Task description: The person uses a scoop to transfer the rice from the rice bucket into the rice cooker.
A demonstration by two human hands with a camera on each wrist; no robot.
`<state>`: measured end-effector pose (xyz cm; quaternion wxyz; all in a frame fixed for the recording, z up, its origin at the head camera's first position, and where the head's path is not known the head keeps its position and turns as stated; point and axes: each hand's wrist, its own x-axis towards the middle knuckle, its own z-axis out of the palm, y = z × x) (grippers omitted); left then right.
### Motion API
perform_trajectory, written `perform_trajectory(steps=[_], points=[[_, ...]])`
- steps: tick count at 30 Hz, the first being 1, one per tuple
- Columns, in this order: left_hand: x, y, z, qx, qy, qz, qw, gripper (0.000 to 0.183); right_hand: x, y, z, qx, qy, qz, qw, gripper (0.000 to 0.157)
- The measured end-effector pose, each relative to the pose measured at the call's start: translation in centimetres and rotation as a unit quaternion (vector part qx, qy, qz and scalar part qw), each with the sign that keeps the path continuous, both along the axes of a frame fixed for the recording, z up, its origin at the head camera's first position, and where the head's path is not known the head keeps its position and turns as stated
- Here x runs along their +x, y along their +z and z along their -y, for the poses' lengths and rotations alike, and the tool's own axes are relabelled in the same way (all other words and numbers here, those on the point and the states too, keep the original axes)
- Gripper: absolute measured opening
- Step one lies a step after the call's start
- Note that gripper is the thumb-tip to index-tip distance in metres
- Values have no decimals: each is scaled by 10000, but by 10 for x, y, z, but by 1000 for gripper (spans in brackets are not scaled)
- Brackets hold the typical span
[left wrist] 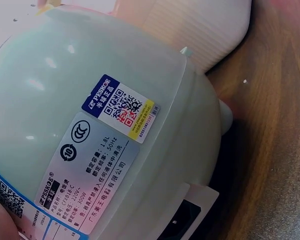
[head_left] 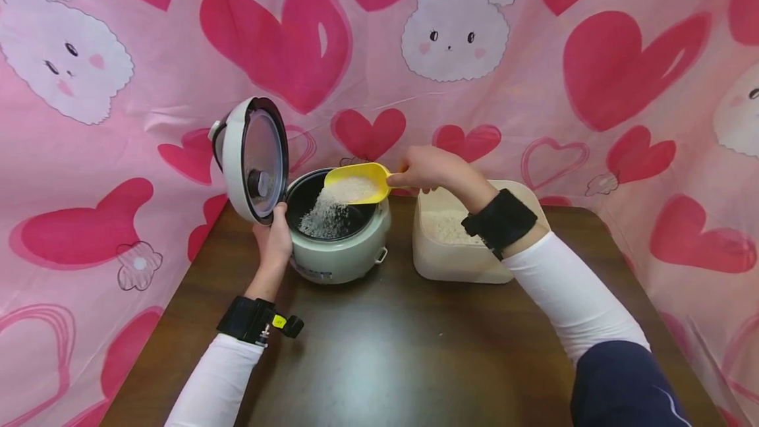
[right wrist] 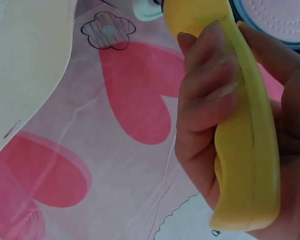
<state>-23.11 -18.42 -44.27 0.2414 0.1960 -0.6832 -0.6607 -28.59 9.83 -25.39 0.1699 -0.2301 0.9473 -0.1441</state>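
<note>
A yellow scoop (head_left: pixel 377 190) is tilted over the open rice cooker (head_left: pixel 332 259), and white rice (head_left: pixel 326 216) pours from its lip into the dark inner pot (head_left: pixel 305 193). My right hand (head_left: pixel 429 169) grips the scoop's handle; in the right wrist view the fingers (right wrist: pixel 205 105) curl round it. At the cooker's left side, my left hand (head_left: pixel 274 239) holds the lower edge of the raised lid (head_left: pixel 237 163), thumb on the near side, the other fingers mostly hidden behind it. The left wrist view shows the cooker's labelled side (left wrist: pixel 155 135) close up.
A cream bin (head_left: pixel 462 262) with rice inside stands right of the cooker, under my right forearm. Both stand on a dark wooden table (head_left: pixel 367 361). A pink curtain (head_left: pixel 379 97) with hearts and rabbits hangs behind. One white speck (left wrist: pixel 244 81) lies on the wood.
</note>
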Motion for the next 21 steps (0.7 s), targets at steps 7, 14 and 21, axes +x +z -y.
perform_trajectory(steps=[7, 14, 21], points=[[-1, 0, 0, -2, 4, -19, 10000, 46, 1, 1, 2, 32, -49, -65, 10000, 33], [-3, 2, -1, 58, 27, -42, 10000, 46, -2, 0, -1, 72, 68, -110, 9999, 30], [0, 1, -1, 94, 39, 12, 9999, 46, 0, -1, 4, 99, 175, -281, 9994, 29]])
